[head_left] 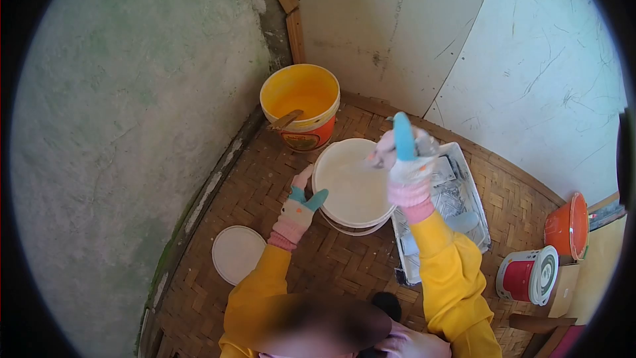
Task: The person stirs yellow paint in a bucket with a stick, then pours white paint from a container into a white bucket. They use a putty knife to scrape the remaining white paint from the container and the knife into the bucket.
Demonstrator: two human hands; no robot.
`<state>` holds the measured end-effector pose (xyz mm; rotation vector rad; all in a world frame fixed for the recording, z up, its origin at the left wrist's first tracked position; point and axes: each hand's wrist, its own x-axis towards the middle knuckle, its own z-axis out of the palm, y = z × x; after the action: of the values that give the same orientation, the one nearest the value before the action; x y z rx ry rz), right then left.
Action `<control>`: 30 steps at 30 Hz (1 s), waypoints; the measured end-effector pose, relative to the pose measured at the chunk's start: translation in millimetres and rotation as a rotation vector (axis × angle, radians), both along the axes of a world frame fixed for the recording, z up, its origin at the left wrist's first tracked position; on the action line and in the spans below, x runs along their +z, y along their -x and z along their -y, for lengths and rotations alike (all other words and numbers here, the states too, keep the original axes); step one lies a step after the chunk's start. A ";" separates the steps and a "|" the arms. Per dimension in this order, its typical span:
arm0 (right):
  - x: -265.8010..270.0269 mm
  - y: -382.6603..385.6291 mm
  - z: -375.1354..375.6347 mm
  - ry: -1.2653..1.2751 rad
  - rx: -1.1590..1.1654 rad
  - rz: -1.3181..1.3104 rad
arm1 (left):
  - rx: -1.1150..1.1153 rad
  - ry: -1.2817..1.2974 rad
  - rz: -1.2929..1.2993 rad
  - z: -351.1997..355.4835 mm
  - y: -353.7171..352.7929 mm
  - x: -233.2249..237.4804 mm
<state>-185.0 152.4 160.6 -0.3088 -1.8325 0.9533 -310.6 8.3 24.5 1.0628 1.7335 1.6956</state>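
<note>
A round white bucket (354, 217) with a pale, whitish top surface stands on the woven floor in front of me. Its left side is held by my left hand (301, 204), in a pink, white and teal glove, with the thumb close to the rim and the fingers along the wall. My right hand (405, 152), gloved the same way, is raised over the bucket's right rim. Its fingers look curled and are smeared by motion, while the teal thumb points up; I cannot tell what is in them. A round white lid (238, 254) lies on the floor beside my left forearm.
Behind the bucket stands a yellow-lined pail (311, 134) with a wooden stick (286, 119) across its rim. A paint-smeared tray (482, 225) lies under my right forearm. An orange bucket (560, 229) and a red-and-white tub (517, 276) sit at right. Walls rise left and behind.
</note>
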 end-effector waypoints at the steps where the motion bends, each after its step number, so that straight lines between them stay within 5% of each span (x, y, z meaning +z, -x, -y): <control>1: -2.5 -1.1 3.6 -0.485 -0.197 0.127 | -0.002 0.000 0.000 -0.3 -1.0 -1.6; 5: 31.4 -16.0 23.2 0.383 0.215 0.061 | 0.019 0.010 -0.030 1.5 -1.5 4.8; 9: 28.1 -7.0 1.5 0.321 0.033 -0.031 | 0.057 -0.004 -0.006 -0.3 -6.4 1.1; 13: 3.6 -8.4 9.8 0.457 0.207 -0.180 | 0.061 -0.014 -0.011 -1.5 -7.7 0.0; 14: -7.4 -5.7 6.4 -0.256 -0.121 -0.108 | 0.058 -0.038 0.001 -2.5 -7.2 -1.9; 15: 2.5 -8.7 10.2 -0.252 -0.119 -0.109 | 0.058 -0.059 0.014 -1.4 -7.0 -3.2; 17: 36.4 -19.5 18.8 0.485 0.095 0.056 | 0.070 -0.046 0.003 -0.9 -7.2 -2.3; 18: 42.8 -19.8 11.0 0.595 0.117 0.049 | 0.075 -0.037 -0.004 -0.5 -8.2 -2.1; 21: 21.6 -11.0 -0.7 0.532 0.145 -0.304 | 0.099 -0.059 -0.030 -3.1 -9.7 -5.7; 22: 21.2 -11.4 3.0 0.094 -0.076 -0.139 | 0.098 -0.064 -0.031 -3.8 -9.9 -4.8; 25: 8.2 -18.1 14.1 0.445 0.126 -0.146 | 0.107 -0.042 -0.025 -2.7 -10.4 -3.8; 27: 18.3 -26.4 13.8 0.362 0.061 -0.084 | 0.101 -0.059 -0.048 -1.6 -9.4 -6.5; 29: 33.9 -27.4 6.3 0.600 0.145 -0.069 | 0.104 -0.030 -0.043 0.7 -11.8 3.6; 30: 31.3 -27.2 -2.4 0.464 0.114 -0.068 | 0.099 -0.007 -0.034 1.1 -13.7 7.1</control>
<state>-157.8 154.8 191.9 -0.4517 -1.5647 1.4517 -296.8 7.3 31.6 1.0297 1.8302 1.7537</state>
